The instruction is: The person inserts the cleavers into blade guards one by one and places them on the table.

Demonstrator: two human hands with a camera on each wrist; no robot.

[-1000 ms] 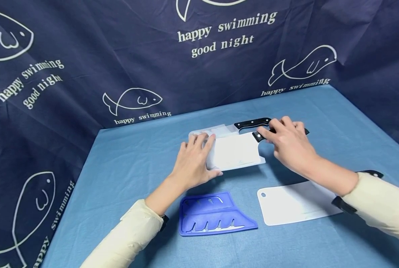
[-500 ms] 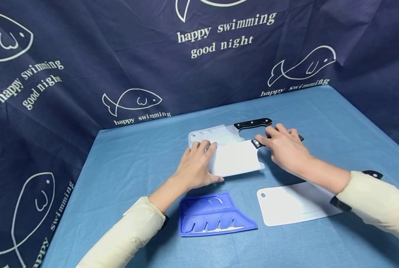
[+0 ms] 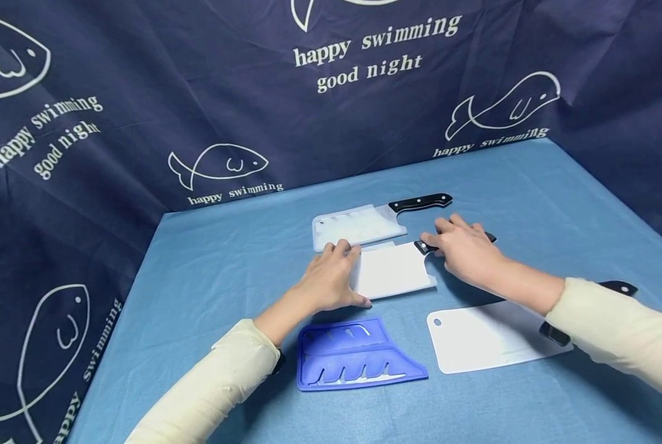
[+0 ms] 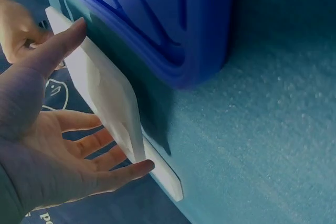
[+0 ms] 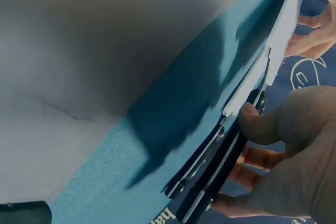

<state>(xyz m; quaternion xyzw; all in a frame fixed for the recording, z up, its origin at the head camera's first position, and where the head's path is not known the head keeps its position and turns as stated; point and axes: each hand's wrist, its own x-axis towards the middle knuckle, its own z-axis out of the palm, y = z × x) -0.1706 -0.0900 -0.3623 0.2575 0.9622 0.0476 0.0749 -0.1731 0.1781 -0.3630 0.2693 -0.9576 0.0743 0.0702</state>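
Above the middle of the table in the head view is a cleaver in a whitish blade cover. My left hand holds the cover by its left end, thumb along the near edge and fingers along the far edge. The right hand grips the cleaver's black riveted handle. In the left wrist view the cover stands clear of the cloth between thumb and fingers. Just behind lies a second cleaver with a black handle, its blade in a translucent white cover.
A blue slotted blade cover lies in front of my left hand. Under my right forearm is a third, white-bladed cleaver with a hole in its corner, black handle to the right. Blue cloth covers the table; a dark printed curtain hangs behind.
Both hands have brought the held cleaver and its cover nearer to me, away from the cleaver behind, which now shows more fully. The other things lie where they were.
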